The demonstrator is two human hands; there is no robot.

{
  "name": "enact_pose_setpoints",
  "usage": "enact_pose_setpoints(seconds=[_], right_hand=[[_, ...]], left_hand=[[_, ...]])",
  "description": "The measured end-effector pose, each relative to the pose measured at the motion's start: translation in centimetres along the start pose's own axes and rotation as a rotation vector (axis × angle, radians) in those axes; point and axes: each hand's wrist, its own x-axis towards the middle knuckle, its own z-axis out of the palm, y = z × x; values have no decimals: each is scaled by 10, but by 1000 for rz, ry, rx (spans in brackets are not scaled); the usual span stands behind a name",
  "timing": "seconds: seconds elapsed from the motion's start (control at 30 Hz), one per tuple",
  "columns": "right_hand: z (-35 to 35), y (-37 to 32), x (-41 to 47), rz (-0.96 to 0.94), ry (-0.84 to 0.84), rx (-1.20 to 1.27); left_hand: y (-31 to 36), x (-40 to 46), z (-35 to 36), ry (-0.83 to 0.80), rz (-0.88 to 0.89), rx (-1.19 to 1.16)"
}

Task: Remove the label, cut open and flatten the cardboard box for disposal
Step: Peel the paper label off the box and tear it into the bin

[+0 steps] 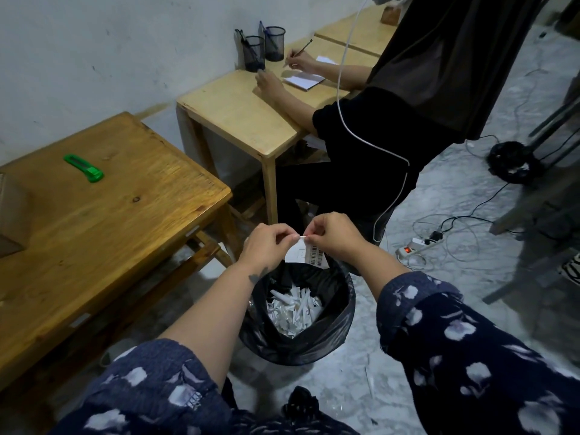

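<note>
A white label (309, 253) with barcodes hangs between my two hands above a bin. My left hand (268, 246) pinches its top edge from the left, and my right hand (334, 236) pinches the same edge from the right. Directly below stands the black-lined bin (326, 337), holding several torn white paper scraps. The cardboard box (11, 211) is only partly in view at the far left edge, on the dark wooden table (103, 233). A green box cutter (84, 168) lies on that table, away from both hands.
Another person sits at a lighter wooden desk (238, 114), writing on a notepad (303, 80) beside two mesh pen cups (263, 48). A power strip (414, 248) and loose cables lie on the marble floor at right, near dark stand legs (533, 215).
</note>
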Motion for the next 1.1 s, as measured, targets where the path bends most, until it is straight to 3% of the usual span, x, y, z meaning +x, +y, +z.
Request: enact_pose_setpoints(seconds=[0.27,0.4,0.5,0.67,0.73,0.8,0.87,0.97,1.1], right_hand=[[4,-2,-1,-12,-71,56],[16,-6,-4,-35,43,5],[21,-13,-9,-141,126,-72],[23,-15,-14,-136,144,-42],[15,-3,-17,-55,171,16],[1,8,-21,44,146,167],[-4,9,-22,107,88,325],[5,2,-17,150,72,349],[13,4,-15,218,148,369]], left_hand=[[2,-1,3,1,-49,-13],[10,-1,5,10,-130,-258],[10,1,7,18,-298,-527],[-8,6,8,242,-547,-647],[-24,2,-3,416,-653,-518],[-37,-4,-9,490,-607,-391],[-25,-4,-3,399,-482,-410],[6,-1,17,212,-377,-524],[20,4,22,84,-440,-748]])
